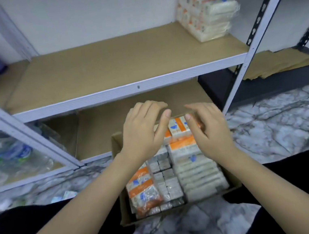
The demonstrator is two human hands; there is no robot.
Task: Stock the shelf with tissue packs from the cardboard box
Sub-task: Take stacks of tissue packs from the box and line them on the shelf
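Head cam: both hands are hovering over the far end of the cardboard box (pixel 123 212), left hand (pixel 142 132) and right hand (pixel 208 130), each grip loose with curled fingers and nothing in it. The orange-and-white tissue pack (pixel 179 126) sits right between and under the fingertips, long axis running left to right across the box, so both hands look about equally close. More packs fill the box. The shelf (pixel 107 68) straight ahead is mostly bare board, with one tissue stack (pixel 208 15) in the back right corner, so plenty of room. Floor is marble-pattern.
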